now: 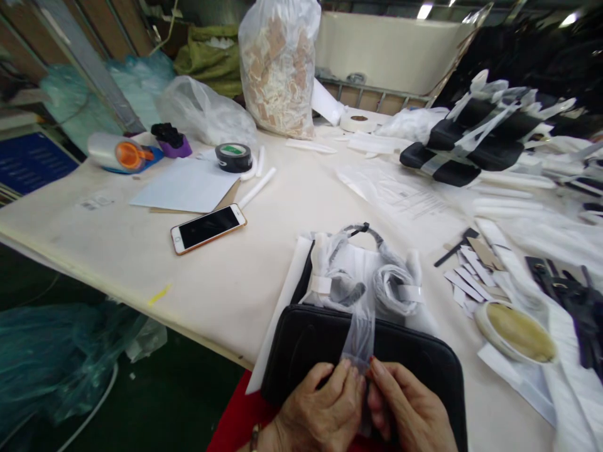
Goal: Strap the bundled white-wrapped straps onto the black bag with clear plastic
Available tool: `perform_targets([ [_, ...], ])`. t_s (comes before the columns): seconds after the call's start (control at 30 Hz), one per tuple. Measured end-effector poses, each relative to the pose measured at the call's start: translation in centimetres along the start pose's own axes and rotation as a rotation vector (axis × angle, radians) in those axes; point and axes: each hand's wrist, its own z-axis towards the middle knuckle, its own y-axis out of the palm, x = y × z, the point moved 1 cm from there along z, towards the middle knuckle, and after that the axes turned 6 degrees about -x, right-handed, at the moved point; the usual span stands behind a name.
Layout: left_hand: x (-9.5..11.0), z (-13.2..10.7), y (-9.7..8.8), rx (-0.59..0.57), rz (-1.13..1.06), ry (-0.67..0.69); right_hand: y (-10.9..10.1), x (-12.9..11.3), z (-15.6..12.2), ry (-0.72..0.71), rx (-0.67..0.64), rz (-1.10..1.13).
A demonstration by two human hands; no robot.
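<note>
A black leather bag [311, 342] lies at the near table edge, its handles wrapped in white foam and plastic film [362, 276]. A clear plastic strip [358, 336] runs down over the bag's front. My left hand [323, 408] and my right hand [407, 411] meet at the strip's lower end, fingers pinched together on it against the bag.
A smartphone [208, 228] lies to the left, beside white sheets [186, 185] and a black tape roll [233, 157]. A tape dispenser [121, 154] and plastic bags [277, 66] stand farther back. Wrapped black bags [464, 147], paper labels [468, 270] and a wide tape roll [516, 329] crowd the right.
</note>
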Motion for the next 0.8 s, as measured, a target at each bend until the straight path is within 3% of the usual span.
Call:
perform_targets([
  [0.3,0.3,0.4,-0.1,0.057,-0.081,-0.018,-0.2,-0.8,1.1,0.15,-0.001,-0.112],
  [0.47,0.6,0.3,-0.2,-0.01,-0.115,-0.04,-0.4,-1.4,1.6,0.183,0.091,-0.242],
  [0.8,0.2,0.4,-0.6,-0.083,-0.101,-0.014,0.7,-4.5,1.4,0.311,0.088,-0.472],
])
